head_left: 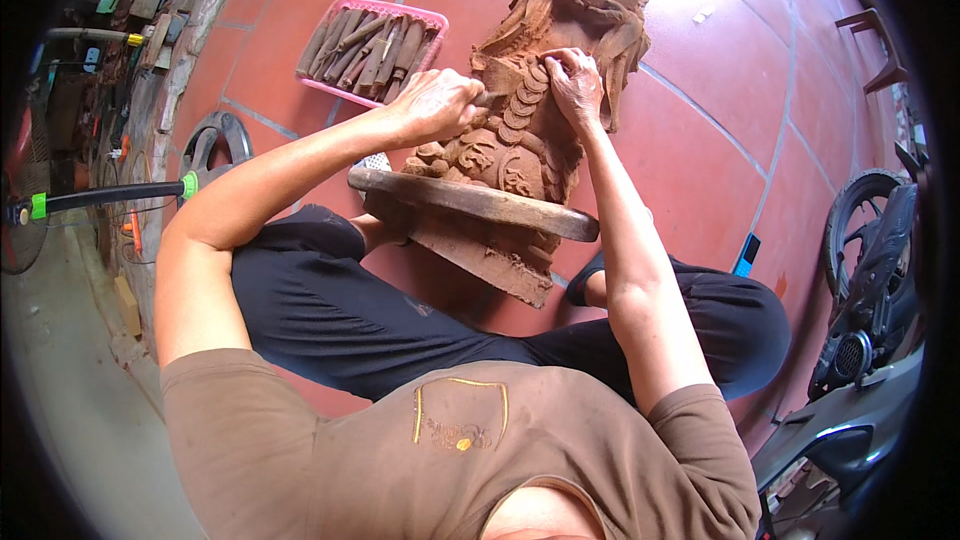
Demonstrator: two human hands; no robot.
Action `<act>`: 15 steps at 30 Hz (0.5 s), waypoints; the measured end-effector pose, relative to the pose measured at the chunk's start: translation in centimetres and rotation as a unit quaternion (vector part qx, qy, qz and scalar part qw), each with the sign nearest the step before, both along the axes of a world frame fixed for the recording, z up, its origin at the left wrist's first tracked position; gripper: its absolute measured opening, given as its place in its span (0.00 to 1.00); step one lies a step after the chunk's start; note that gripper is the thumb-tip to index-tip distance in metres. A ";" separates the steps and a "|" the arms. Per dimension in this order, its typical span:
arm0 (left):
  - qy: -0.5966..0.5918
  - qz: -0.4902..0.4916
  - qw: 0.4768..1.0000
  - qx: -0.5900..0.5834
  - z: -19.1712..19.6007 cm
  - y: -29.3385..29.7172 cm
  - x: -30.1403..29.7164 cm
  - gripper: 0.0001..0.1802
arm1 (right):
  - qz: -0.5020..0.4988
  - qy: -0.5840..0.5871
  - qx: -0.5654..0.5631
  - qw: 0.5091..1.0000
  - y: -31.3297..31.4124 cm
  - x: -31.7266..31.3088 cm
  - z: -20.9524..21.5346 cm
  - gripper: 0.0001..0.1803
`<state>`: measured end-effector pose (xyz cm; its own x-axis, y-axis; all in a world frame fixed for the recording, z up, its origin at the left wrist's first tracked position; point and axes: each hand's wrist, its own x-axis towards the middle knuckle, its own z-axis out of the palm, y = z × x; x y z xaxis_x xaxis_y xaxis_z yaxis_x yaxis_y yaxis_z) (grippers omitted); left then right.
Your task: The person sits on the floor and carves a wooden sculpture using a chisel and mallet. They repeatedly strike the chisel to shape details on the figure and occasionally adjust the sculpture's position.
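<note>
Fingers of the left hand point(437, 105) gripped a chisel handle point(487, 98), while the right hand point(574, 80), at three o'clock of it, braced the reddish wooden statue point(530, 130), which leaned across a plank point(470, 202) over the lap, probably for steadiness.

Head cam, steep downward, close over lap & floor point(720, 140)

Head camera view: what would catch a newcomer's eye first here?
The reddish-brown carved wooden statue at centre, lying tilted over a wooden mallet on the person's lap. Both hands work on it: the left hand grips a tool against the carving, the right hand rests on it. Behind, a pink basket of chisels sits on the red tile floor.
</note>
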<state>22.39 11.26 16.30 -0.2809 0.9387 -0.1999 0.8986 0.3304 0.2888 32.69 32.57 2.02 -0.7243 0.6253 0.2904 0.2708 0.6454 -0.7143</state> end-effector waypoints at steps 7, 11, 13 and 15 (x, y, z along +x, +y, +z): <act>0.057 0.008 0.998 0.011 0.0 1.5 -2.2 0.11 | 0.015 0.002 -0.005 1.000 -0.4 -0.3 0.7 0.09; 0.056 -0.019 0.998 0.027 -1.0 1.2 -0.8 0.09 | 0.008 0.004 0.004 1.000 0.0 -0.2 0.2 0.09; 0.033 -0.036 0.999 -0.013 -0.7 0.6 -0.2 0.09 | 0.002 0.002 0.003 1.000 0.3 0.3 -0.3 0.09; 0.019 -0.045 0.998 0.042 -0.2 0.1 -0.5 0.08 | 0.002 0.008 0.001 1.000 0.1 0.0 0.0 0.09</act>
<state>21.90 11.35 16.13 -0.2015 0.9732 -0.1107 0.9342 0.2249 0.2770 32.64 32.64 2.06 -0.7227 0.6211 0.3032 0.2562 0.6482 -0.7171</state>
